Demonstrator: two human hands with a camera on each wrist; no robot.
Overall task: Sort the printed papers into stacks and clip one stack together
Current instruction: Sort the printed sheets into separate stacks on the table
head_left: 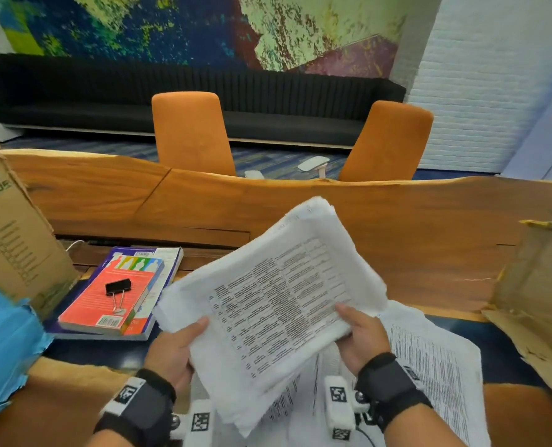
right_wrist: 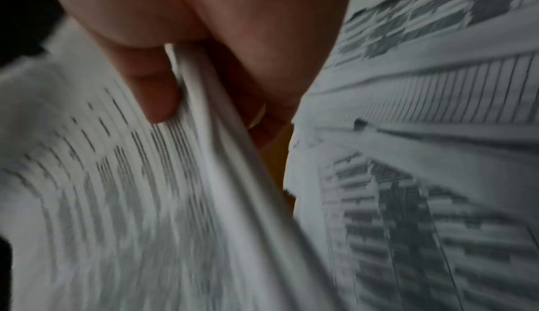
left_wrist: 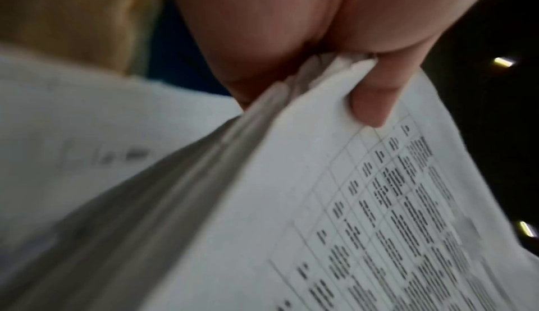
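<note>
Both hands grasp one thick stack of papers [head_left: 277, 304], lifted off the table and tilted in the middle of the head view. Left hand [head_left: 174, 353] grips the stack's lower left edge, thumb on the top sheet and the rest of the hand beneath; the left wrist view shows the thumb [left_wrist: 376, 99] pressed on the printed grid. Right hand [head_left: 361, 337] grips the lower right edge the same way, its thumb [right_wrist: 151, 90] on top in the right wrist view. The top sheet carries a table of small print. More loose papers [head_left: 435, 366] lie spread on the table under the hands, at lower right. A black binder clip [head_left: 118, 293] rests on a red book [head_left: 107, 301] at left centre, which sits on a larger book [head_left: 168, 262]. A cardboard box [head_left: 7, 227] stands at the far left, torn cardboard [head_left: 539, 285] at the right. Two orange chairs [head_left: 190, 133] stand beyond the wooden table [head_left: 413, 227].
</note>
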